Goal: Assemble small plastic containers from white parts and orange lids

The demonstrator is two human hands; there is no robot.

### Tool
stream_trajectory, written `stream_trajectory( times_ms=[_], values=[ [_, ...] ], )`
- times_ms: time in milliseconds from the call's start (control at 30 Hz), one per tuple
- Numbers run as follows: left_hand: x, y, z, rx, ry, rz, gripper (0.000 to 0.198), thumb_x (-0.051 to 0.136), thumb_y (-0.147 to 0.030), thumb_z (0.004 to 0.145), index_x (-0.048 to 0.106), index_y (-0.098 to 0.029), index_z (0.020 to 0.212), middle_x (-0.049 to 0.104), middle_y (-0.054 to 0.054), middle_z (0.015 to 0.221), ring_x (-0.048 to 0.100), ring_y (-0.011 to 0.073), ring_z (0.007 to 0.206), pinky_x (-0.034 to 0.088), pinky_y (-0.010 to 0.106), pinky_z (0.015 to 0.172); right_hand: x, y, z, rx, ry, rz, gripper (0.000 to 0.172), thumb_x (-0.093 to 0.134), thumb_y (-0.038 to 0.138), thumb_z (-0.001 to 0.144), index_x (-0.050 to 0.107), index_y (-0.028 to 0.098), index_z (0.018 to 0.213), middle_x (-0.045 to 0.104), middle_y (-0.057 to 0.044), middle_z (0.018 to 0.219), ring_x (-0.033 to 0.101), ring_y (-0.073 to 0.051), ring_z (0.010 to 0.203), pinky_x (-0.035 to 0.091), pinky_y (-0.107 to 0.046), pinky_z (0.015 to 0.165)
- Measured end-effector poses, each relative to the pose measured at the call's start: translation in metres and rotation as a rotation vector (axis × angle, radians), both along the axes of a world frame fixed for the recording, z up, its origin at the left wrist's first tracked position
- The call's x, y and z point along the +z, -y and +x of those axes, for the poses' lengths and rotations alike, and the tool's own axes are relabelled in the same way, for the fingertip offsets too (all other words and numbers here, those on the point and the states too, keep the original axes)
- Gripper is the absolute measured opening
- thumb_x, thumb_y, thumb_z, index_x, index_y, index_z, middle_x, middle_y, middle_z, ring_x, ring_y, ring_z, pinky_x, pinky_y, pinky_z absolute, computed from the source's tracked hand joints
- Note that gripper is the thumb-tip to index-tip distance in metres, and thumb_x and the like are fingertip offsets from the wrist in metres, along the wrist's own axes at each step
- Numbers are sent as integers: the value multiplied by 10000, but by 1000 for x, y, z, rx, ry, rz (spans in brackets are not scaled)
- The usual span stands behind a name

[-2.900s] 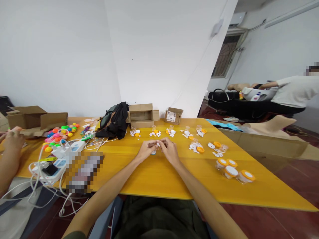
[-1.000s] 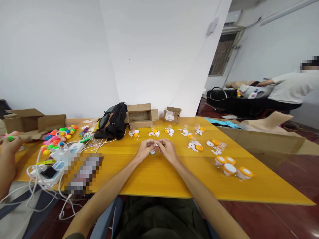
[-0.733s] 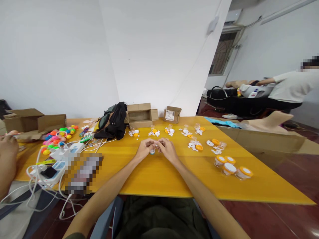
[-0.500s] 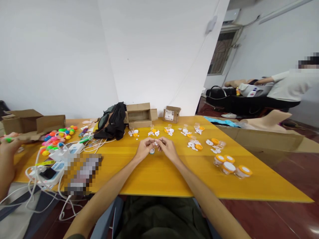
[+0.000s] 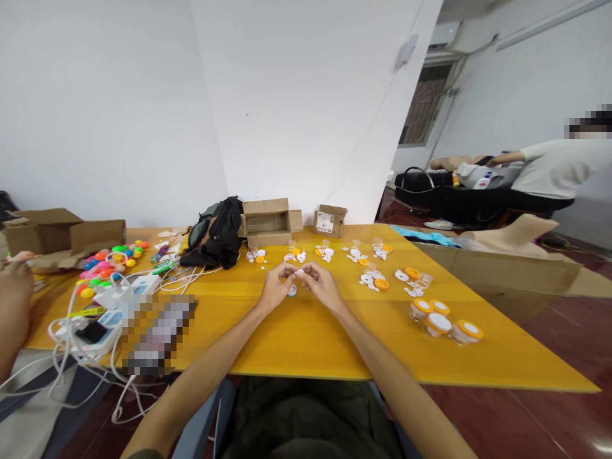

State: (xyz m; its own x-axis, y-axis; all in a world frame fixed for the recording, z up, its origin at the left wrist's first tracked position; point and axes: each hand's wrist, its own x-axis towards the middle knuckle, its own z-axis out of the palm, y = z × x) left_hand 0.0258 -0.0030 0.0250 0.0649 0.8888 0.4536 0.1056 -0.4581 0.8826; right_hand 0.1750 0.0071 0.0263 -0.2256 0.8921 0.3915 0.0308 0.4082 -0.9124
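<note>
On the yellow bench [image 5: 306,344], the left hand [image 5: 274,290] and right hand [image 5: 327,288] are meeting, both pinching a tiny white piece [image 5: 299,273] between their fingertips, just above a small round container [image 5: 291,291]. Beyond them, orange and white lids [image 5: 371,279] are lying scattered, with a cardboard box [image 5: 270,222] sitting farthest back

We have a single view, worn on the head, facing forward and down over the yellow tabletop [image 5: 306,347]. It sits fairly near: left hand [image 5: 275,290] and right hand [image 5: 326,288] meet mid-frame, and the white wall [image 5: 143,95] fills the upper half.
</note>
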Motion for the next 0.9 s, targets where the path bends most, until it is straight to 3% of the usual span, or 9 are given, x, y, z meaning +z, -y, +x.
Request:
stream_trajectory(
  times_ms=[367, 567, 800, 900],
  values=[
    [1, -1, -6, -42, -45, -17, 134, 703, -289, 748, 662, -174, 804, 671, 7, 755, 618, 152, 727, 472, 264, 733, 0, -2, 4, -36, 61, 167, 206, 604, 430, 774, 635, 237, 708, 681, -4, 684, 612, -186, 639, 501, -291, 615],
    [0, -3, -8, -57, -47, -9, 152, 715, -289, 744, 655, -180, 832, 663, 17, 797, 617, 166, 785, 467, 273, 760, -1, -2, 2, -55, 63, 165, 199, 593, 423, 780, 638, 240, 718, 697, -13, 717, 631, -192, 668, 504, -293, 620],
    [-9, -11, -23, -147, -177, -90, 438, 809, -270, 635, 633, -211, 1031, 630, 59, 1096, 572, 202, 961, 449, 287, 806, 1, -6, 8, -158, 14, 119, 253, 626, 486, 738, 604, 236, 701, 686, -22, 702, 624, -197, 638, 493, -297, 578],
    [-15, -15, -35, -201, -273, -140, 501, 857, -241, 552, 634, -204, 999, 623, 45, 1023, 551, 199, 923, 435, 304, 830, -2, -11, 12, -150, 25, 91, 260, 635, 494, 719, 629, 234, 726, 707, -33, 731, 640, -205, 658, 503, -312, 606]
  ],
)
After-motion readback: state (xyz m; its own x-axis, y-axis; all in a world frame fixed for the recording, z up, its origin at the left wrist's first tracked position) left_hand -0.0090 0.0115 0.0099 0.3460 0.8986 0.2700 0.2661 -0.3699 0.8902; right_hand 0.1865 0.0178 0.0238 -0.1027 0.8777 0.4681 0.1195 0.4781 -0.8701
